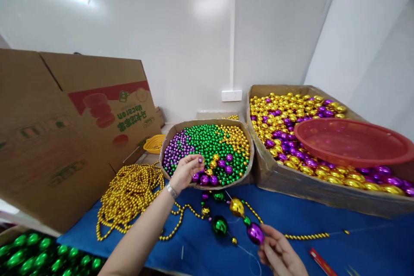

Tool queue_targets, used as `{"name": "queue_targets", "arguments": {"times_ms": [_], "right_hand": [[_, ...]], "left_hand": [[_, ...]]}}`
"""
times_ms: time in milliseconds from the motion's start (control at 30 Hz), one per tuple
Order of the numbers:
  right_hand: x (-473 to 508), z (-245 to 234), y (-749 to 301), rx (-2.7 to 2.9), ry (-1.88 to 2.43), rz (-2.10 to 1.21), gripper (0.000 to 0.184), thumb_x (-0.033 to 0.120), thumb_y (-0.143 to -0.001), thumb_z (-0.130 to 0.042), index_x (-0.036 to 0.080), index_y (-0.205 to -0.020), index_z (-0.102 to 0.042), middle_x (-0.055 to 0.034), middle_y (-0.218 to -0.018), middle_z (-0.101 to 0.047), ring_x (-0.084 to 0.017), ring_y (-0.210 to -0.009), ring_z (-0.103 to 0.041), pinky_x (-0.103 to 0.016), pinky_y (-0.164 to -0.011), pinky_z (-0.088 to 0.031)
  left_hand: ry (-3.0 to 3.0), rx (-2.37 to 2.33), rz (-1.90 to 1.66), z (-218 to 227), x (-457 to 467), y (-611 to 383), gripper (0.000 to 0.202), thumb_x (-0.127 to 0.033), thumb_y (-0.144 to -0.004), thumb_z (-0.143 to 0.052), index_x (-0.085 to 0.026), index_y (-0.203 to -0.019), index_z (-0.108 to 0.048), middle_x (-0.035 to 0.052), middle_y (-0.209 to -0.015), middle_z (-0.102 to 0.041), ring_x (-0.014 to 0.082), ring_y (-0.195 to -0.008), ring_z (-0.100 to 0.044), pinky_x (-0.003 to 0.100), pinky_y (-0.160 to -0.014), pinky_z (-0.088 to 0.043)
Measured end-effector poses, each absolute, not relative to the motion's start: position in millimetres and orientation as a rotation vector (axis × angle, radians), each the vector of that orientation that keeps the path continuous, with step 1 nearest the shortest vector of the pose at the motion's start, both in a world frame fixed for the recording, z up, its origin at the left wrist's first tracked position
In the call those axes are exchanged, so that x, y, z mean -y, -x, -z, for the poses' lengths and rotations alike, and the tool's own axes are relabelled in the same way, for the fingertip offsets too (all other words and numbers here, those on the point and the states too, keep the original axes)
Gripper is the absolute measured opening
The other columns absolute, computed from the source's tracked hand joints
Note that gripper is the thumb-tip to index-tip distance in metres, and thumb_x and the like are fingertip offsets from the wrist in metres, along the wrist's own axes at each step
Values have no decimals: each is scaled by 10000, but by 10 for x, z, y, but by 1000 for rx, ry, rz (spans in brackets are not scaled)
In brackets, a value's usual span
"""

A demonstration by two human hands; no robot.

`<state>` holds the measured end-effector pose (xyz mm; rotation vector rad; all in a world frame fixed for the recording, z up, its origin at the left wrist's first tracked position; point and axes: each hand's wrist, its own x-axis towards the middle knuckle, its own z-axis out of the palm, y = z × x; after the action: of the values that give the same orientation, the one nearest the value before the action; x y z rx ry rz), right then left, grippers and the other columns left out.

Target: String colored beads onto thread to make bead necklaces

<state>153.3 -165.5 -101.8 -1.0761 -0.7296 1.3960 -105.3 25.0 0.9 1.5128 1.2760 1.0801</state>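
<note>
Evidently, in the head view, a small purple bead (pixel 200 160) is pinched between the fingertips of the left hand (pixel 184 175), which is held above a carton (pixel 176 127) filled with small purple, green and gold beads. By the right hand (pixel 280 251), a large purple bead (pixel 255 233) is gripped between thumb and fingers, over the blue cloth (pixel 284 213); it is strung just beside a large gold bead (pixel 237 207). Nearby, a large green bead (pixel 220 226) is seen. Gold bead strands (pixel 129 198) are heaped to the left, and a red basin (pixel 352 140) is rested upon the larger beads in the big box (pixel 323 196) at right.
</note>
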Motion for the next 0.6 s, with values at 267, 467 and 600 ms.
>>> {"name": "queue_targets", "arguments": {"times_ms": [267, 467, 600], "right_hand": [[1699, 1000, -1513, 751, 1103, -1287, 448, 477, -726, -700, 247, -1089, -578, 4, -794, -605, -146, -699, -605, -238, -660, -504], [1712, 1090, -1549, 759, 1113, -1253, 422, 454, -736, -695, 251, -1090, -588, 6, -776, -600, -142, -682, -607, -234, -639, -506], [1716, 1082, -1545, 755, 1135, -1239, 426, 452, -728, -695, 241, -1086, -601, -6, -776, -610, -149, -672, -613, -245, -632, -514]], "left_hand": [[-774, -638, -1048, 112, 442, 469, 192, -240, -759, -697, -127, -900, -633, 58, -829, -664, 152, -735, -659, 249, -666, -529], [-634, -670, -1075, 182, 548, 304, 178, -246, -741, -714, -128, -841, -627, 56, -813, -669, 148, -714, -654, 244, -650, -523], [-578, -697, -1097, 199, 600, 255, 182, -254, -734, -722, -130, -812, -615, 53, -800, -669, 139, -705, -649, 237, -650, -519]]}}
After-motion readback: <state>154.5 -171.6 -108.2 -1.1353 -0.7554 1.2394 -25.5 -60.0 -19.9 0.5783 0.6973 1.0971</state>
